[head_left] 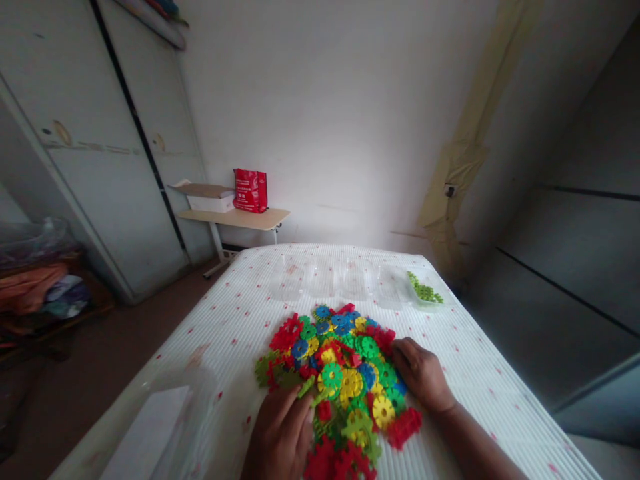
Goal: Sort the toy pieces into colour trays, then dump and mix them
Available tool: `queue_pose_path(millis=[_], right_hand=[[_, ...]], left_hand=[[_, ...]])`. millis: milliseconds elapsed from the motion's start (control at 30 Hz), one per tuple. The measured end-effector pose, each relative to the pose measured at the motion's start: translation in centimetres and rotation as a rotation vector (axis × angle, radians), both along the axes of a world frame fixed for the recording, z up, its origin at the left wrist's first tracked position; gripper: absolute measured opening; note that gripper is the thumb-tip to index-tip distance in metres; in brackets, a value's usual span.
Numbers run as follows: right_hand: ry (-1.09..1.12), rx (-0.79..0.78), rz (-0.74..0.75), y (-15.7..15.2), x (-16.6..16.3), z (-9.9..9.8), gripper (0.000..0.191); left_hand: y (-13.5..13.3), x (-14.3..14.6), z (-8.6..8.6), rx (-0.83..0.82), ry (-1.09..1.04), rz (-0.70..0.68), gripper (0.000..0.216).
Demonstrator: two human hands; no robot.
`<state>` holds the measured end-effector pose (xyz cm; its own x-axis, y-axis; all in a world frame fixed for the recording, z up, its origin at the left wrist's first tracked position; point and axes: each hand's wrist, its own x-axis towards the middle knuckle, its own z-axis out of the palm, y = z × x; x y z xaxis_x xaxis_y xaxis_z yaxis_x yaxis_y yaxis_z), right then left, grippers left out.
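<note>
A heap of plastic interlocking building pieces [350, 383] in red, blue, yellow and green lies on the table, some round and notched, some square or toothed. At the heap's near left side is my left hand [281, 430], its fingers closed on a light green building piece [306, 387]. My right hand [424, 375] rests against the right edge of the heap, fingers curled downward beside red and blue pieces. Its fingertips are partly hidden, and whatever they hold cannot be made out.
A row of clear plastic containers [327, 280] stands behind the heap. The rightmost clear container [435, 305] holds light green pieces [424, 291]. A white sheet [147, 433] lies at the near left. A side table [273, 219] by the wall carries a red bag [251, 191] and a white box [210, 202].
</note>
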<state>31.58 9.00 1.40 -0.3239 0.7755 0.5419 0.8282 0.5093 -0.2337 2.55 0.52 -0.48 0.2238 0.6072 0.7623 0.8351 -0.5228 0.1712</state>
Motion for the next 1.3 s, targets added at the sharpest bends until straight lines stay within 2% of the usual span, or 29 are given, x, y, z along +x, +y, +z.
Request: queue_pose_path(millis=[133,267,333,433,500,633,967,1133,1300], right_hand=[[0.011,-0.009,0.009,0.1,0.1,0.1,0.028],[0.154,-0.033,0.027,-0.6,-1.0,1.8,0.022],[0.3,-0.097,0.054,-1.6,-2.4,3.2,0.019],[0.488,-0.276,0.143,-3.5,-5.3,4.9,0.017],[0.52,-0.349,0.21,-4.5,-7.1,5.4,0.023],[0.513,-0.368,0.252,-5.2,-9.2,4.7,0.02],[0.465,-0.337,0.32,-4.9,-9.6,3.7,0.025],[0.461,-0.346,0.347,-5.0,-9.8,3.8,0.031],[0.462,-0.493,0.302,-4.8,-9.1,4.0,0.027]], left_hand=[[0.3,0.0,0.9,-0.301,-0.424,0.031,0.023],[0.9,0.9,3.3,-0.614,-0.882,0.07,0.035],[1.2,1.7,4.5,-0.699,-1.042,0.063,0.04],[1.3,3.1,5.6,-0.761,-1.163,0.036,0.04],[1.3,3.9,5.8,-0.778,-1.181,0.018,0.037],[1.3,4.5,5.1,-0.826,-1.139,-0.063,0.036],[1.4,4.4,1.5,-0.829,-1.002,-0.246,0.048],[1.0,4.5,1.4,-0.816,-0.925,-0.275,0.05],[0.8,4.1,1.8,-0.811,-0.868,-0.278,0.052]])
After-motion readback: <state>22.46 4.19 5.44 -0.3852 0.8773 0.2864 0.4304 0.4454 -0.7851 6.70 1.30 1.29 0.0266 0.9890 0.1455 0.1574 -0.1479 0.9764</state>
